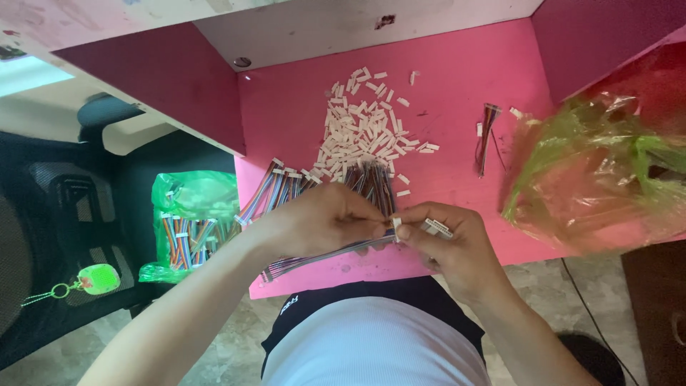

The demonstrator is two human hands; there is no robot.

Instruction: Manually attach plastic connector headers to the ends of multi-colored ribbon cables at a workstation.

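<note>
**Hands pinch ribbon cable over pink table**

Both hands meeting at frame centre: left hand (321, 223) pinching a multicoloured ribbon cable (314, 259) near its end, right hand (446, 243) closed on a small white connector (436, 228), held close for fine fitting. Loose white connectors (364, 125) heaped above, within reach, on pink table (457, 93). Green bag of cables (189, 225) lower left; grey floor below.

hidden: wire ends (371, 243) inside both hands' pinch | cut off: green bag (607, 171) at right edge | too small: connector (437, 228) pins
</note>
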